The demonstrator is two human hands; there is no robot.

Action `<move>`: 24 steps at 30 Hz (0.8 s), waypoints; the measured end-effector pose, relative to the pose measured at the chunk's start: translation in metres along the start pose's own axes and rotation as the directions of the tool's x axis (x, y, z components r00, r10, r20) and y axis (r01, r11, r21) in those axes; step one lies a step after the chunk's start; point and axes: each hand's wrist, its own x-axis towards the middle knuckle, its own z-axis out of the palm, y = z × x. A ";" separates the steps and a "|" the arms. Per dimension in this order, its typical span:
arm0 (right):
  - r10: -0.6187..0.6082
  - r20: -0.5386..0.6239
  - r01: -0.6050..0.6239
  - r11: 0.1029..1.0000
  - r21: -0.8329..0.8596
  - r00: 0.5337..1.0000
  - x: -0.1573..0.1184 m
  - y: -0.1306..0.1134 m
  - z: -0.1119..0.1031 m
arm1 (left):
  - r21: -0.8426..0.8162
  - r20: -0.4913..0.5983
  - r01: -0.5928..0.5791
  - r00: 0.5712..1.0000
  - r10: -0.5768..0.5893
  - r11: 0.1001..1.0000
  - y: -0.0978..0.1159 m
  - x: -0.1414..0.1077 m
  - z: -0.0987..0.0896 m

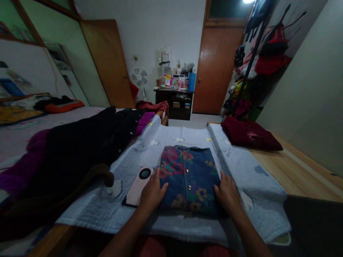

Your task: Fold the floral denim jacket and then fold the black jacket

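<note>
A folded blue floral denim shirt (199, 175) with metal snap buttons lies on a light blue cloth (128, 210) in front of me. My left hand (153, 191) rests against its left edge, thumb on the fabric and fingers stretched along the side. At the opposite edge my right hand (227, 189) touches the shirt the same way, its thumb on top. Both hands look spread, with neither gripping the garment. Just left of my left hand is a pink phone (136, 185) with a round dark camera, lying face down and partly covered by that hand.
On the right, a folded dark red garment (250, 134) sits at the cloth's edge on a wooden surface (270, 160). Dark clothing (88, 142) is heaped along the left. Farther back stand a fan (139, 76) and a dark cabinet (174, 111). Clothes and bags (273, 53) hang at right.
</note>
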 end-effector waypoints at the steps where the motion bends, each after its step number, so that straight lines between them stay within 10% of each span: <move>1: -0.058 -0.014 0.056 0.996 -0.065 0.998 0.002 -0.006 -0.001 | 0.103 -0.050 -0.050 0.997 0.055 0.993 0.008 0.000 0.000; 9: -0.371 0.225 0.382 0.924 -0.008 0.901 0.031 -0.081 0.022 | 0.248 0.108 -0.465 0.885 0.453 0.850 0.057 0.015 0.042; 20: -0.262 0.259 0.291 0.953 -0.081 0.930 0.079 -0.076 0.042 | 0.129 0.267 -0.508 0.845 0.464 0.851 0.036 0.033 0.053; 24: -0.337 0.154 0.348 0.936 -0.051 0.929 0.112 -0.091 0.044 | 0.214 0.114 -0.348 0.937 0.331 0.913 0.035 0.070 0.045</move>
